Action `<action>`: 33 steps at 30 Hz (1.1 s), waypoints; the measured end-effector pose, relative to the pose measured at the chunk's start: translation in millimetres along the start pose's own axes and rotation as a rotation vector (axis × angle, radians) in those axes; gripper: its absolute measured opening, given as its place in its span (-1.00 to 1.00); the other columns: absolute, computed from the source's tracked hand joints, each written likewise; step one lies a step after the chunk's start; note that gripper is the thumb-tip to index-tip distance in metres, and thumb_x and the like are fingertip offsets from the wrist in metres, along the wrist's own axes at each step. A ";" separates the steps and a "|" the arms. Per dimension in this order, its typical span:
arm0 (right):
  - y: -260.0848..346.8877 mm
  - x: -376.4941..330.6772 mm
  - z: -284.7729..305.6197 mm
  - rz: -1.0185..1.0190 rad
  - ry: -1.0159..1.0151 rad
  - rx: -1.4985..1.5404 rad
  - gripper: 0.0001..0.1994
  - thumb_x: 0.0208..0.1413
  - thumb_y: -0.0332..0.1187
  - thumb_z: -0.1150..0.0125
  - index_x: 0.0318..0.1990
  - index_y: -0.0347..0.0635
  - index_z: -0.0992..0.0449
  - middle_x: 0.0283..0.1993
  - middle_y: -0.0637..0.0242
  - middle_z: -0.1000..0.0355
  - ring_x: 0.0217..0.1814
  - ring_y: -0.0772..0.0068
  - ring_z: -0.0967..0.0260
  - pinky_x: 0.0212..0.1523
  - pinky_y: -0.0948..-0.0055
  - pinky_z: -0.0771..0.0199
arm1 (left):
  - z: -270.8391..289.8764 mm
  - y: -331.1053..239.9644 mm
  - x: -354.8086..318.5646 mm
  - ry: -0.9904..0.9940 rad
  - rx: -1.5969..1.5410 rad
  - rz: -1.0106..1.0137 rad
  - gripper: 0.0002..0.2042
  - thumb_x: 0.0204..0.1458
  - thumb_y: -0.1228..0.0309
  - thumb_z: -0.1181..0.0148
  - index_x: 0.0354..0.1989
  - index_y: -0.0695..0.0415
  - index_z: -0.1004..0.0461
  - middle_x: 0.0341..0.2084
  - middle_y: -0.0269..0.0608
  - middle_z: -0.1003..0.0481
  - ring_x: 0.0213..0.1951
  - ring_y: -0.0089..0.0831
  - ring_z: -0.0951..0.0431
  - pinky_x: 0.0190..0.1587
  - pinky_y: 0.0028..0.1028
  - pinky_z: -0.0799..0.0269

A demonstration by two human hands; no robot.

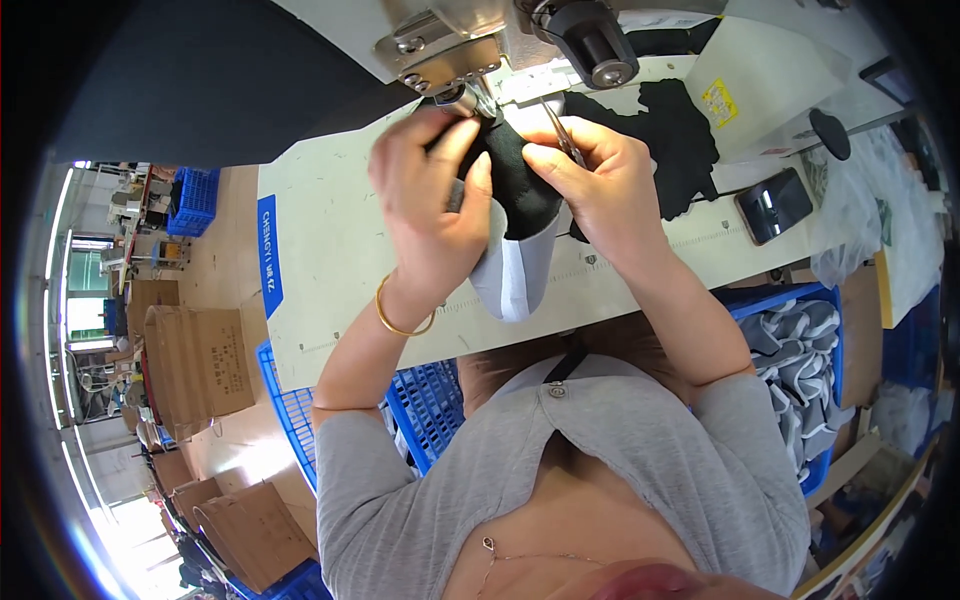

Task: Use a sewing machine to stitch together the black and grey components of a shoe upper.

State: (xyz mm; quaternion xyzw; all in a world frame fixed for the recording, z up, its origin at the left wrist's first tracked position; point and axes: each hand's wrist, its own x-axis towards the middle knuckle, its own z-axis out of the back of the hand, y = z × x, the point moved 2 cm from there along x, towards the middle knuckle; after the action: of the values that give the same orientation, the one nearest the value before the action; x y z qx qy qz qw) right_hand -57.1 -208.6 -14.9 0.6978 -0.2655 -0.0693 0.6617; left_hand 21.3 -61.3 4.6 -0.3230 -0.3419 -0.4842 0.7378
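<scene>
A shoe upper [513, 275], pale grey-white outside with a black fabric lining, lies under the head of a sewing machine [455, 70]. Its rounded pale end points toward me. My left hand [430, 195] is closed on the upper's left side, thumb and fingers close to the machine's metal guide; it is slightly blurred. On the other side, my right hand [600, 180] pinches a slim pointed metal tool [562, 132], its tip toward the needle area. The fingers of that hand also rest against the black lining. The needle itself is hidden.
Black fabric pieces [665, 140] lie right of the machine, and a phone [773, 206] rests near the table's right edge. A blue crate [825, 390] of grey-white pieces stands at my right. Another blue basket [425, 405] is below the table at left, with cardboard boxes [197, 365] beyond.
</scene>
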 end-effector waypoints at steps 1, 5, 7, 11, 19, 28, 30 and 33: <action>-3.5 -0.7 0.4 0.001 -0.004 -0.001 -0.79 0.08 -0.44 -0.23 -0.18 -0.40 -0.59 -0.53 0.50 -0.42 -0.46 0.80 -0.21 -0.46 0.66 -0.24 | 1.3 -3.7 -2.1 -0.100 -0.052 0.186 -0.65 -0.08 0.50 -0.33 -0.08 0.30 -0.51 -0.14 -0.05 -0.48 -0.02 -0.10 -0.44 0.15 -0.19 -0.26; -1.0 -2.9 1.5 0.027 -0.029 -0.077 -0.84 0.07 -0.44 -0.24 -0.24 -0.36 -0.57 -0.54 0.45 -0.42 -0.48 0.76 -0.24 -0.45 0.62 -0.26 | 4.1 29.9 -8.7 -0.119 -0.666 0.846 -0.70 0.01 0.56 -0.26 -0.05 0.34 -0.46 -0.13 -0.06 -0.52 -0.07 -0.24 -0.50 0.09 -0.32 -0.35; -0.2 -3.1 0.7 0.007 -0.023 -0.188 -0.85 0.06 -0.44 -0.25 -0.26 -0.34 -0.56 -0.52 0.41 -0.44 -0.47 0.72 -0.29 -0.44 0.60 -0.30 | -0.2 38.4 -9.1 0.019 -1.139 1.177 -0.71 0.03 0.60 -0.23 -0.05 0.37 -0.45 -0.14 -0.07 -0.54 -0.10 -0.29 -0.53 0.05 -0.37 -0.39; -4.3 -3.4 -4.4 0.225 -0.089 -0.304 -0.79 -0.02 -0.45 -0.35 -0.21 -0.27 -0.51 -0.37 0.31 -0.54 -0.38 0.50 -0.48 -0.33 0.48 -0.47 | -3.7 47.6 -0.2 -0.061 -1.172 1.114 -0.70 0.02 0.69 -0.16 -0.04 0.39 -0.40 -0.18 -0.09 -0.55 -0.18 -0.37 -0.58 -0.07 -0.47 -0.47; -19.2 -27.5 -25.5 0.714 -0.099 -0.613 -0.45 -0.18 -0.44 -0.45 0.06 -0.07 -0.41 -0.18 0.29 -0.39 -0.36 0.29 -0.47 -0.40 0.40 -0.49 | 38.2 14.8 -23.8 0.169 -0.547 0.762 -0.55 -0.13 0.72 -0.23 0.02 0.37 -0.35 -0.22 -0.17 -0.52 -0.18 -0.50 -0.53 -0.07 -0.52 -0.46; -72.6 -67.3 21.3 -0.576 -0.066 0.302 -0.75 0.08 -0.50 -0.28 -0.07 -0.32 -0.48 -0.30 0.35 -0.50 -0.57 0.75 -0.20 -0.50 0.64 -0.30 | 47.0 13.9 -67.9 0.395 -0.664 1.030 -0.83 -0.10 0.68 -0.17 -0.28 0.31 -0.52 -0.35 -0.32 -0.56 -0.30 -0.63 -0.50 -0.17 -0.61 -0.41; -64.7 -72.5 27.7 -0.094 -0.146 -0.212 -0.64 0.10 -0.47 -0.28 0.05 -0.31 -0.43 -0.15 0.29 -0.50 -0.55 0.75 -0.21 -0.50 0.64 -0.31 | 40.7 4.4 -69.0 0.479 -0.479 0.793 -0.85 -0.15 0.69 -0.13 -0.36 0.31 -0.51 -0.45 -0.34 -0.49 -0.40 -0.65 -0.41 -0.33 -0.60 -0.33; -8.5 -75.2 4.2 0.098 0.111 -0.228 -0.49 0.09 -0.43 -0.28 0.22 -0.22 -0.33 0.05 0.18 -0.45 -0.48 0.47 -0.37 -0.39 0.51 -0.44 | 28.2 -7.6 -77.2 0.548 -0.402 0.584 -0.84 -0.22 0.70 -0.10 -0.40 0.33 -0.47 -0.54 -0.29 -0.35 -0.50 -0.59 -0.29 -0.44 -0.55 -0.21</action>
State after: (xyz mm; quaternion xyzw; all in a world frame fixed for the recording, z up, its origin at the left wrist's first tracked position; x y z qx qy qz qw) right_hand -120.5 -177.6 -42.7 0.6072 -0.2526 -0.0276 0.7529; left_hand -14.2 -2.8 -41.7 -0.4029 0.0730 -0.3799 0.8295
